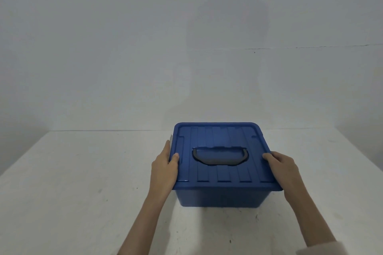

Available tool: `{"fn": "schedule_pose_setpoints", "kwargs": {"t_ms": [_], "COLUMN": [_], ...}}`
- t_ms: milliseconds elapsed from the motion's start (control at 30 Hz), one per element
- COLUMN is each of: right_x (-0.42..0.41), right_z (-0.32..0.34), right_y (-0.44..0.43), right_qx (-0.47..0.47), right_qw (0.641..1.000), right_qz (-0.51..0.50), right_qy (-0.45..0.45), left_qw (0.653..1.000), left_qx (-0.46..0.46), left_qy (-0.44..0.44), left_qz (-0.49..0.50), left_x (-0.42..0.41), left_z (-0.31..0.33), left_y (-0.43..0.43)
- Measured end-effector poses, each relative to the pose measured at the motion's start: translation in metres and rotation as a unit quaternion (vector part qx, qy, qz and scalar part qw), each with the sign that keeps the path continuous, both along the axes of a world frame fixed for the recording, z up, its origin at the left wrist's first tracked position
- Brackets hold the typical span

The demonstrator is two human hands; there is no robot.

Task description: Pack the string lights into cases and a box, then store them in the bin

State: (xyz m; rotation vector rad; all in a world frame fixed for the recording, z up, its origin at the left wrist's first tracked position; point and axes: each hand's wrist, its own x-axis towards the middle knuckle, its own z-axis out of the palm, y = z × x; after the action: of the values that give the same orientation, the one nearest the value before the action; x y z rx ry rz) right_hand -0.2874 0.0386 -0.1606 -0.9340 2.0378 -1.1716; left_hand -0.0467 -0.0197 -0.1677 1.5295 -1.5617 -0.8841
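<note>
Left grip (164, 166) and right grip (285, 172) each clasped one side edge of the lid (207, 174), probably to press it shut; the blue bin (219, 197) stood between them on the bench (83, 172).

White table (83, 192) against a plain, perhaps grey-white wall (124, 47)

A white table (83, 172) fills the lower part of the view; its surface carries small dark specks and scuffs. A plain pale grey wall (103, 47) stands behind it. A thin dark line (310, 47) crosses the wall at right. A faint shadow (228, 27) lies on the wall.
</note>
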Motion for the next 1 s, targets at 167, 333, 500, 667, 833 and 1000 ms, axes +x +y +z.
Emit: {"fn": "schedule_pose_setpoints", "kwargs": {"t_ms": [167, 333, 500, 667, 833, 1000], "right_x": [-0.002, -0.003, -0.002, -0.003, -0.004, -0.016], "right_z": [-0.002, -0.003, -0.002, -0.002, -0.003, 0.0], "right_y": [-0.001, -0.001, -0.002, -0.001, -0.002, 0.008], "right_qx": [-0.005, -0.008, -0.009, -0.007, -0.008, -0.013], "right_qw": [1.0, 1.0, 1.0, 1.0, 1.0, 0.991], "right_qz": [0.005, 0.008, 0.01, 0.012, 0.017, 0.08], "right_qy": [0.001, -0.001, 0.002, 0.001, -0.022, -0.108], "left_qw": [0.999, 0.994, 0.986, 0.982, 0.978, 0.992], "left_qx": [-0.047, -0.064, -0.022, -0.038, -0.038, -0.023], "left_qy": [-0.018, -0.089, -0.162, -0.186, -0.204, -0.083], "left_qz": [-0.019, -0.017, -0.001, -0.016, -0.021, -0.09], "left_x": [0.0, 0.003, -0.003, -0.009, -0.006, 0.006], "left_z": [-0.003, -0.009, -0.001, -0.001, -0.012, -0.008], "left_y": [-0.001, -0.009, -0.003, 0.0, -0.005, 0.005]}}
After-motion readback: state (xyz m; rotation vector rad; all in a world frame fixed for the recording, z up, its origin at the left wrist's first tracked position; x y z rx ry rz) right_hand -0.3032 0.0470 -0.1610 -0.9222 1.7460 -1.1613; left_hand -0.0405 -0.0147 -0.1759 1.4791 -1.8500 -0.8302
